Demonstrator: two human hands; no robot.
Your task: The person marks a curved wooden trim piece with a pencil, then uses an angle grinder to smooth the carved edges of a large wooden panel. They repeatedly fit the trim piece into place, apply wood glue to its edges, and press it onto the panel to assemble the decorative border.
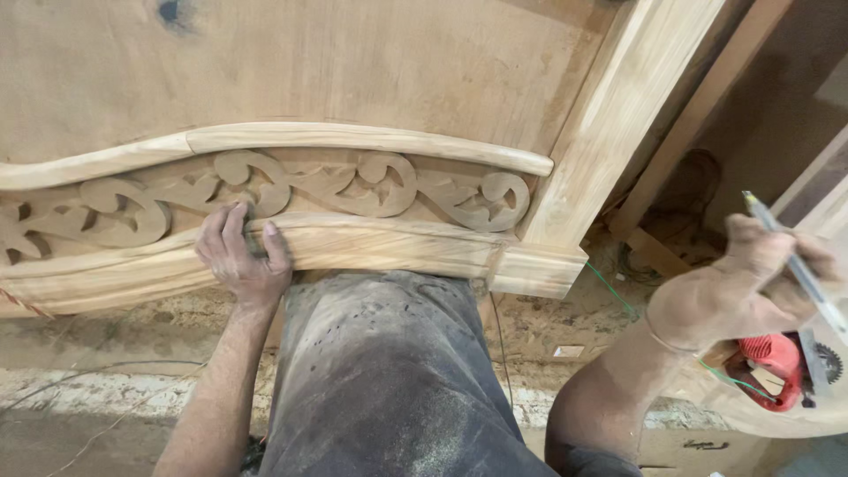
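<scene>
So the biggest thing in view is the wooden panel (291,62), a big flat light-coloured piece filling the top of the shot, with a thick squared post (618,115) running up its right edge. Across the panel's lower part sits a carved scrollwork band (353,185), all leafy curls, framed between a curved top moulding (353,137) and a fatter rounded lower rail (380,247). Below that you get the person's dusty grey trouser leg (389,380) and a floor (106,353) covered in sawdust and thin cables.

The left hand (240,256) is pressed down on the lower rail, fingers curled over its top edge and reaching up to the carving, thumb spread to the right. The right hand (751,287) is off to the right, well clear of the panel, closed around a slim metal tool (795,265) that sticks up and out past the knuckles. Just under that wrist there's a red power tool (777,358) lying down there.
</scene>
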